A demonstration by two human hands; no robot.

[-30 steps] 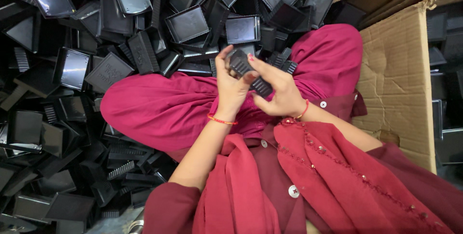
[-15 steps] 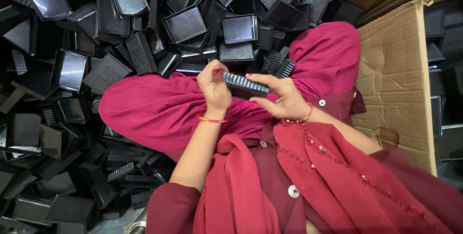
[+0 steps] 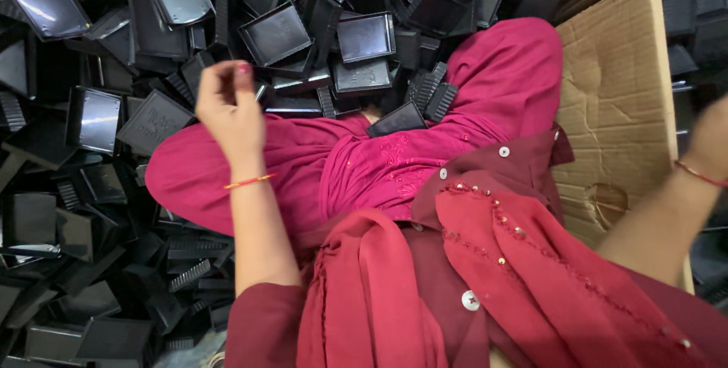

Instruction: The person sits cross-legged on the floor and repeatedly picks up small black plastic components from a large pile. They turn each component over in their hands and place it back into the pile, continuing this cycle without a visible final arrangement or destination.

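Empty, the left hand hangs raised over the pile of black trays, fingers loosely curled, holding nothing. Head view: the right hand is blurred at the frame's right edge beside the cardboard box, and whether it grips anything cannot be told. One tray lies tilted on the lap, touching the magenta cloth, between the knees and near the ribbed black pieces. Risk, as a judgement: the lap tray rests on a sloping fold and could slide off into the heap if a knee shifts; loose stacked trays beside the left hand could topple if brushed. The box is plain brown corrugated board, creased and dented, its flap open at the upper right; no label is legible.
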